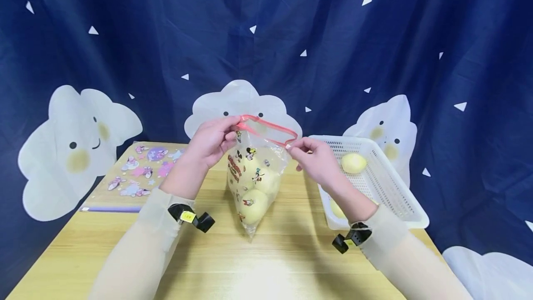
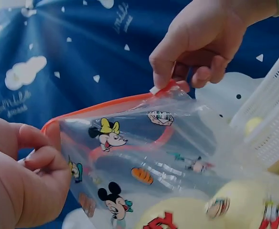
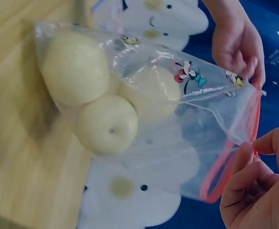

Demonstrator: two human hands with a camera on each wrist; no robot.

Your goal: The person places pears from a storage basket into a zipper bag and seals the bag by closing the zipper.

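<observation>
A clear zip bag (image 1: pixel 258 165) printed with cartoon characters hangs above the table, its red-edged mouth (image 1: pixel 270 129) spread apart. Several pale yellow round fruits (image 3: pixel 77 69) lie at its bottom, one showing a dimpled end in the right wrist view. At the left end of the red zip, my left hand (image 1: pixel 210 142) pinches the edge between thumb and fingers. My right hand (image 1: pixel 314 157) pinches the opposite end, by a small white slider (image 2: pixel 155 89). The bag tapers to a low corner just over the wood.
A white perforated basket (image 1: pixel 399 198) stands at the right with yellow fruits (image 1: pixel 353 163) in it, partly behind my right forearm. On the left of the wooden table (image 1: pixel 233 263) lies a flat clear bag (image 1: pixel 141 170) with a purple edge. A dark blue curtain (image 1: pixel 266 22) hangs behind.
</observation>
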